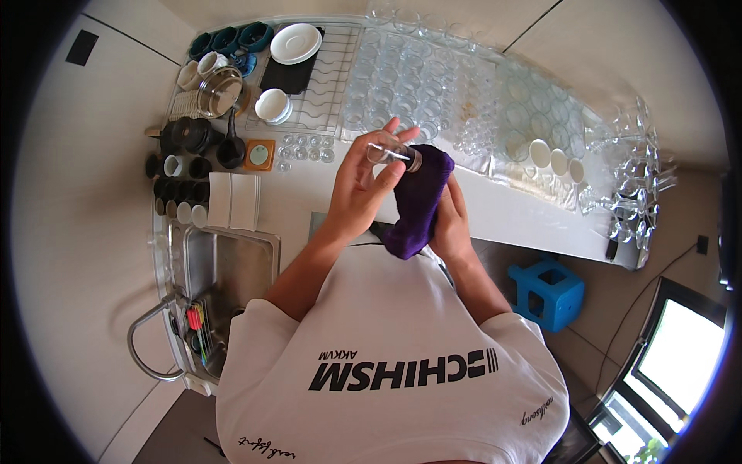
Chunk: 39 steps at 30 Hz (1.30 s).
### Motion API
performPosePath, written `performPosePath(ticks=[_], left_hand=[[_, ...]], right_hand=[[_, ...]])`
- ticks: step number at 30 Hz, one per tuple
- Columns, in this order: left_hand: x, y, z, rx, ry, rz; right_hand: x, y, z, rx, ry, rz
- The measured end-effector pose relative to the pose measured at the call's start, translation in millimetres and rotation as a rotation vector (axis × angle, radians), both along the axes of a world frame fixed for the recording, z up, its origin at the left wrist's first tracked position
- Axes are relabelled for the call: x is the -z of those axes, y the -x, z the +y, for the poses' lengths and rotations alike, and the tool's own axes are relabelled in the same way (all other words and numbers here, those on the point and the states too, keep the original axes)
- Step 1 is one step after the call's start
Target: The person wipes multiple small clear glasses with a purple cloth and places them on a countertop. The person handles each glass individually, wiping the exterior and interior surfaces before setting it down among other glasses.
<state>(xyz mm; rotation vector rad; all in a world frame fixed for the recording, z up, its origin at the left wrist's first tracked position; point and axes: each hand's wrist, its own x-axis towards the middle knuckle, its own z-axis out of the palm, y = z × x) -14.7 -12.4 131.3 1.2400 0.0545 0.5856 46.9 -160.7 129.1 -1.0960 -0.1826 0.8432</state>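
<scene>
My left hand (pixel 362 188) grips a small clear drinking glass (pixel 385 152), held tilted with its end towards the cloth. A purple cloth (pixel 420 200) hangs from my right hand (pixel 453 223), which is closed around its far side; some fingers are hidden behind it. The upper part of the cloth meets the glass's right end, where something dark shows at the rim. Both hands are above the near edge of the white counter (pixel 301 188).
Rows of clear glasses (pixel 406 87) stand behind my hands. A wire rack (pixel 342 69) holds white saucers (pixel 295 43) and bowls (pixel 272 105). Black cups, white trays (pixel 233 200) and a steel sink (pixel 232 261) are left; white cups (pixel 539 153), stemware (pixel 632 185) and a blue stool (pixel 548 293) right.
</scene>
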Motion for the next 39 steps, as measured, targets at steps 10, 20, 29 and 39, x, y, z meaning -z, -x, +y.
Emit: performPosePath(ticks=[10, 20, 29, 39], left_hand=[[6.0, 1.5, -17.2, -0.013, -0.068, 0.017], [6.5, 1.9, -25.0, 0.088, 0.435, 0.021], [4.4, 2.0, -21.6, 0.118, 0.656, 0.096], [30.9, -13.4, -23.0, -0.408, -0.264, 0.097]], right_hand=[[-17.0, -0.1, 13.1, 0.025, 0.166, -0.378], [-16.5, 2.5, 14.9, 0.079, 0.172, -0.251], [-14.8, 8.2, 18.4, 0.119, 0.114, -0.314], [-8.6, -9.7, 16.0, 0.009, 0.288, -0.187]])
